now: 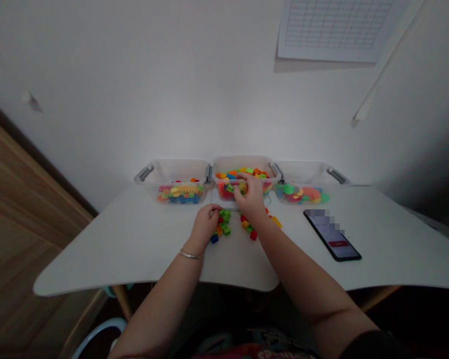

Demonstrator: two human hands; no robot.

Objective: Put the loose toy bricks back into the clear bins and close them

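Observation:
My left hand [205, 223] rests on the table at the left edge of a small pile of toy building blocks [225, 229], green, red, orange and blue. Its fingers are curled together, and what they hold, if anything, is hidden. My right hand [251, 193] reaches over the front wall of the middle clear plastic bin [243, 160], which contains many coloured blocks [247, 172]. Its thumb and forefinger are apart, with no block visible between them. Beneath my right wrist lies a second group of loose blocks [249, 228], partly covered by the forearm.
A left clear bin [179, 167] and a right clear bin [303, 169], both with coloured plastic pieces, flank the middle one against the wall. A phone [331, 234] lies on the white table [134, 249] at the right. A gridded paper sheet [333, 30] hangs above.

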